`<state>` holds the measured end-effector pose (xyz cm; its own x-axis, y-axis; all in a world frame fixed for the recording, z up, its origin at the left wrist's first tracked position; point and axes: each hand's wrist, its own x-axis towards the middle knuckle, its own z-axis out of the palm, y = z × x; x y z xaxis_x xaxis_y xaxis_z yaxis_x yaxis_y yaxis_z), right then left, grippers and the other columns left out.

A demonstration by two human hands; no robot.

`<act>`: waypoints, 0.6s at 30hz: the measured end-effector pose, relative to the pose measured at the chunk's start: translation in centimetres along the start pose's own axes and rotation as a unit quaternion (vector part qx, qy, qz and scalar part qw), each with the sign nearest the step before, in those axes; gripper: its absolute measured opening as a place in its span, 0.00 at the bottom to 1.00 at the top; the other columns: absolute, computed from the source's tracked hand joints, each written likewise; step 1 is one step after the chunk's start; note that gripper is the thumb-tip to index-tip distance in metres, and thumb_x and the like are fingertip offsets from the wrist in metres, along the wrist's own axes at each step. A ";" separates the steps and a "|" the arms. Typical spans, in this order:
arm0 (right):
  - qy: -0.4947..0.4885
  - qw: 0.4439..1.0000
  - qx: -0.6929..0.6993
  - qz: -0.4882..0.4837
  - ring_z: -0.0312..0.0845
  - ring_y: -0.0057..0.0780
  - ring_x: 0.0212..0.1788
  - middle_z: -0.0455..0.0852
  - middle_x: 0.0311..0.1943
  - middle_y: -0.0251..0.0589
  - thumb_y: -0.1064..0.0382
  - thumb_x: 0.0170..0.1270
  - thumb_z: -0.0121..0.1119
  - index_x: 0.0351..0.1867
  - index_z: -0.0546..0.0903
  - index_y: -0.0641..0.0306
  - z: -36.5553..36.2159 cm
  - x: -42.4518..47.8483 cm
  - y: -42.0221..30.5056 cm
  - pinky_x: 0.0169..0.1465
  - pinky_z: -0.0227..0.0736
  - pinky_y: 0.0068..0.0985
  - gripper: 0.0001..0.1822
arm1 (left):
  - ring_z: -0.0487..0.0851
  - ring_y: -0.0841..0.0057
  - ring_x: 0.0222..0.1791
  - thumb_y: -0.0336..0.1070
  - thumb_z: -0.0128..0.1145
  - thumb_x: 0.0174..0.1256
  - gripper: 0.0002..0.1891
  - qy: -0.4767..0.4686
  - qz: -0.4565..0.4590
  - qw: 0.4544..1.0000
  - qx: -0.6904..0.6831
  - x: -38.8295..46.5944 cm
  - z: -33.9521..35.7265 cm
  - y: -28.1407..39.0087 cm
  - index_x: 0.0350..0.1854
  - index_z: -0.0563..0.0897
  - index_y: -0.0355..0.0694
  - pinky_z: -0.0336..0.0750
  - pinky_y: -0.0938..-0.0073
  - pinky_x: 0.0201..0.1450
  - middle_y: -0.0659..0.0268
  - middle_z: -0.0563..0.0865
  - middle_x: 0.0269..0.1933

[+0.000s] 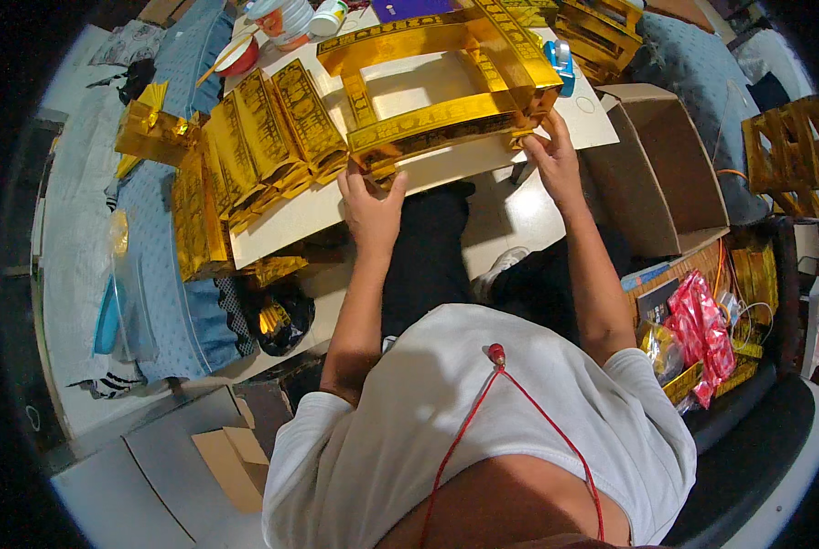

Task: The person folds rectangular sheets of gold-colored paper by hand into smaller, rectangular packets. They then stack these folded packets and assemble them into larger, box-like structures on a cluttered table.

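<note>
A rectangular frame folded from gold foil paper [430, 123], printed with dark patterns, lies at the near edge of the white table [444, 180]. My left hand [372, 209] holds its near left corner, with the fingertips partly hidden against the foil and the thumb apart. At the near right corner, the thumb and fingers of my right hand [553, 161] pinch a small folded end of the gold paper. Left of the frame, several flat folded gold paper pieces [265, 127] lean on each other in a row.
Farther back stand a red bowl [239, 58] with chopsticks, a plastic tub [282, 24] and a blue object [560, 67]. An open cardboard box [656, 171] is right of the table. Finished-looking gold lattices [794, 154] rest farther right. A black bag [282, 319] sits below left.
</note>
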<state>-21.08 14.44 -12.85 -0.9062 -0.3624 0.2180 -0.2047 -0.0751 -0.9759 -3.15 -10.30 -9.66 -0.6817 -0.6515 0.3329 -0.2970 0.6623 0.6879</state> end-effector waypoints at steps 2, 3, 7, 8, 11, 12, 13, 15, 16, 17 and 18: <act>-0.009 1.000 0.013 -0.022 0.80 0.37 0.61 0.72 0.71 0.48 0.67 0.71 0.61 0.77 0.61 0.59 -0.8 0.4 0.0 0.61 0.77 0.29 0.36 | 0.79 0.57 0.48 0.47 0.73 0.60 0.35 -0.023 0.012 0.999 -0.043 0.4 -0.7 0.1 0.64 0.71 0.34 0.76 0.60 0.51 0.55 0.74 0.53; -0.017 1.000 -0.009 -0.025 0.80 0.35 0.60 0.72 0.70 0.47 0.68 0.72 0.60 0.77 0.61 0.61 -1.0 0.7 -0.2 0.61 0.76 0.28 0.34 | 0.79 0.59 0.46 0.46 0.73 0.60 0.35 -0.032 0.017 0.997 -0.063 0.5 -0.9 0.2 0.64 0.71 0.34 0.76 0.62 0.49 0.56 0.74 0.51; -0.049 0.998 -0.037 -0.026 0.79 0.30 0.59 0.73 0.68 0.44 0.69 0.74 0.57 0.74 0.64 0.63 -1.5 1.5 -0.3 0.61 0.75 0.26 0.29 | 0.78 0.64 0.43 0.43 0.72 0.62 0.31 0.007 0.036 0.990 -0.140 1.2 -0.6 -0.9 0.62 0.74 0.33 0.76 0.65 0.47 0.58 0.74 0.47; -0.056 0.998 -0.029 -0.024 0.79 0.30 0.59 0.73 0.68 0.44 0.69 0.74 0.58 0.74 0.65 0.64 -1.5 1.6 -0.2 0.62 0.74 0.26 0.29 | 0.78 0.64 0.44 0.44 0.73 0.62 0.31 0.005 0.033 0.990 -0.138 1.2 -0.6 -1.2 0.62 0.74 0.32 0.76 0.65 0.48 0.58 0.74 0.48; -0.054 0.998 -0.030 -0.012 0.79 0.29 0.59 0.74 0.67 0.43 0.68 0.74 0.59 0.73 0.66 0.64 -1.4 1.5 -0.7 0.62 0.74 0.26 0.28 | 0.78 0.64 0.46 0.44 0.73 0.62 0.33 -0.004 0.023 0.992 -0.123 1.4 -1.1 -1.3 0.63 0.74 0.31 0.76 0.66 0.50 0.56 0.76 0.50; -0.048 0.998 -0.031 -0.010 0.80 0.29 0.59 0.75 0.67 0.42 0.68 0.74 0.59 0.72 0.67 0.64 -1.3 1.4 -0.8 0.61 0.74 0.25 0.28 | 0.78 0.64 0.47 0.45 0.73 0.61 0.33 -0.007 0.018 0.993 -0.114 1.4 -1.4 -1.2 0.63 0.74 0.30 0.76 0.66 0.51 0.56 0.76 0.51; -0.042 0.999 -0.032 -0.008 0.80 0.28 0.58 0.75 0.66 0.41 0.68 0.74 0.59 0.72 0.68 0.64 -1.2 1.2 -1.0 0.61 0.75 0.25 0.27 | 0.79 0.63 0.49 0.45 0.74 0.61 0.34 -0.011 0.014 0.994 -0.105 1.4 -1.5 -1.2 0.63 0.74 0.30 0.76 0.66 0.52 0.55 0.77 0.52; -0.032 0.999 -0.040 -0.012 0.81 0.29 0.57 0.77 0.65 0.42 0.68 0.72 0.61 0.71 0.69 0.63 -1.2 1.2 -0.8 0.60 0.76 0.25 0.27 | 0.79 0.62 0.50 0.45 0.74 0.60 0.34 0.004 0.041 0.996 -0.083 1.5 -1.5 -1.3 0.63 0.74 0.29 0.76 0.66 0.53 0.54 0.78 0.52; -0.027 0.998 -0.046 -0.018 0.82 0.29 0.56 0.78 0.65 0.42 0.68 0.71 0.62 0.71 0.71 0.62 -1.2 1.3 -0.5 0.59 0.77 0.26 0.28 | 0.79 0.61 0.50 0.45 0.74 0.60 0.34 0.012 0.055 0.996 -0.072 1.5 -1.5 -1.4 0.62 0.75 0.29 0.76 0.65 0.54 0.54 0.78 0.52; -0.022 0.998 -0.053 -0.024 0.83 0.30 0.55 0.78 0.64 0.43 0.68 0.70 0.63 0.71 0.72 0.61 -1.4 1.4 -0.2 0.57 0.78 0.26 0.28 | 0.80 0.60 0.51 0.44 0.74 0.60 0.34 0.013 0.052 0.996 -0.072 1.6 -1.4 -1.6 0.62 0.75 0.29 0.76 0.65 0.54 0.54 0.78 0.52; -0.016 0.997 -0.066 -0.027 0.83 0.30 0.55 0.78 0.64 0.43 0.68 0.70 0.64 0.71 0.73 0.60 -1.3 1.4 -0.2 0.57 0.78 0.27 0.28 | 0.80 0.60 0.51 0.43 0.75 0.60 0.33 0.015 0.048 0.996 -0.070 1.5 -1.3 -1.8 0.62 0.75 0.29 0.76 0.65 0.55 0.54 0.79 0.51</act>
<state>-22.78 15.15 -12.35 -0.8802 -0.3916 0.2683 -0.3027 0.0275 -0.9527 -2.81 -12.97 -9.57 -0.6815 -0.5998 0.4194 -0.1335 0.6653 0.7346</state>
